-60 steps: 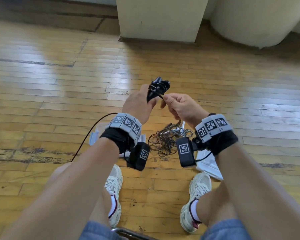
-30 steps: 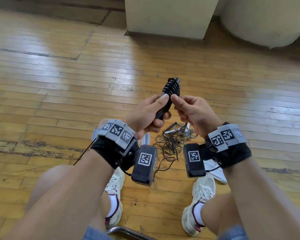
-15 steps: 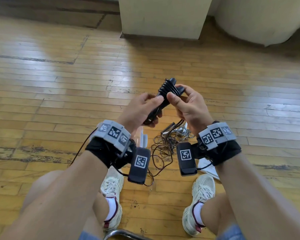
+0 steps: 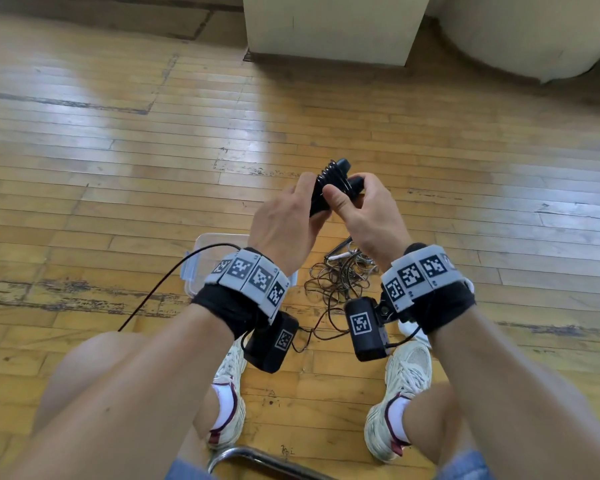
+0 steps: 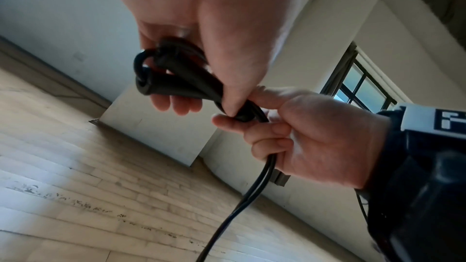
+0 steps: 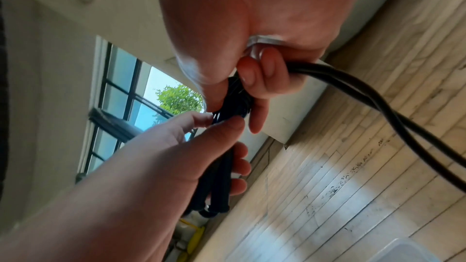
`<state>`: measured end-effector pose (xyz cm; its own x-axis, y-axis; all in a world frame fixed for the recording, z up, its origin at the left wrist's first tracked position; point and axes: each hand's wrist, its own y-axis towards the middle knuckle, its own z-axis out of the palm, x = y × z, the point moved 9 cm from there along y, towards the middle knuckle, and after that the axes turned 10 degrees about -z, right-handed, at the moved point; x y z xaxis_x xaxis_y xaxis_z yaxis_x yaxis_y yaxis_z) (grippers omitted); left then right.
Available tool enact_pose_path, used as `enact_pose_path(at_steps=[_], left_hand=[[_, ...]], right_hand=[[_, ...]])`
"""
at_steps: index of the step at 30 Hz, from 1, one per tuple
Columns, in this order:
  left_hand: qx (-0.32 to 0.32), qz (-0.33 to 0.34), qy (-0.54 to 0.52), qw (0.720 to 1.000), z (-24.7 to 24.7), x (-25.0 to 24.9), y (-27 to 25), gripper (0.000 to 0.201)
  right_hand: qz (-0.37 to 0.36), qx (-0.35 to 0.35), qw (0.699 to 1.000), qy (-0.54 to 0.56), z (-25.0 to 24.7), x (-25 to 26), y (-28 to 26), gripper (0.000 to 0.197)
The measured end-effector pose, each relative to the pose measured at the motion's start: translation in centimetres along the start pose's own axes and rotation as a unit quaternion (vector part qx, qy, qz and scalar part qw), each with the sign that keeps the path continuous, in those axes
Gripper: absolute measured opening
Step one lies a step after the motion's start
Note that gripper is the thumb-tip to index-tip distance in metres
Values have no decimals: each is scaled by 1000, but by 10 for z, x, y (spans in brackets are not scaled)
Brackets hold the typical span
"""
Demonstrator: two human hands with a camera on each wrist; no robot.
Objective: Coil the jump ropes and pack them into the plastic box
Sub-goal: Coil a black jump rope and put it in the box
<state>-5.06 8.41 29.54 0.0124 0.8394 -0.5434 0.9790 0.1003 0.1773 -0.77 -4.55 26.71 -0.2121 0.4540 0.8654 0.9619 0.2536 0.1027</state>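
Both hands are raised over the wooden floor with a black jump rope between them. My left hand [image 4: 305,199] grips the two black handles [image 4: 329,183], which lie side by side with several turns of cord wound round them. My right hand [image 4: 343,199] pinches the cord at the wound part, and in the left wrist view the doubled cord [image 5: 252,192] hangs down from the right hand [image 5: 254,119]. A clear plastic box [image 4: 205,254] sits on the floor, partly hidden behind my left wrist. Right of it lies a tangle of thin ropes [image 4: 340,282].
A square pillar base [image 4: 326,26] and a round white column [image 4: 534,29] stand at the back. A white lid [image 4: 409,332] lies under my right wrist. My shoes and a metal chair frame [image 4: 257,459] are at the bottom. A thin black cable [image 4: 160,289] runs from my left wrist.
My right hand has wound more turns of cord round the handles and now pinches at the wound part. The left hand has kept its grip on the handles throughout.
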Motion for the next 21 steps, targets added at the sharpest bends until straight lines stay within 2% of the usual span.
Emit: enact_pose_path(at_steps=[3, 8, 11, 13, 17, 19, 21], left_hand=[[29, -27, -34, 999, 2, 6, 2, 36], [109, -74, -117, 984, 11, 15, 8, 34], [140, -117, -197, 963, 17, 20, 11, 27], [159, -160, -253, 941, 21, 26, 11, 24], [180, -216, -312, 907, 25, 30, 5, 21], [186, -233, -336, 893, 26, 31, 3, 20], [190, -236, -339, 891, 27, 30, 1, 20]], right_hand=[[5, 38, 994, 102, 5, 6, 0, 53], [21, 48, 979, 199, 9, 9, -7, 43], [80, 22, 959, 269, 13, 6, -11, 40], [102, 15, 957, 270, 10, 3, -10, 32], [70, 72, 984, 150, 6, 6, -9, 20], [83, 92, 977, 175, 9, 6, -12, 18], [114, 106, 959, 238, 11, 6, -15, 12]])
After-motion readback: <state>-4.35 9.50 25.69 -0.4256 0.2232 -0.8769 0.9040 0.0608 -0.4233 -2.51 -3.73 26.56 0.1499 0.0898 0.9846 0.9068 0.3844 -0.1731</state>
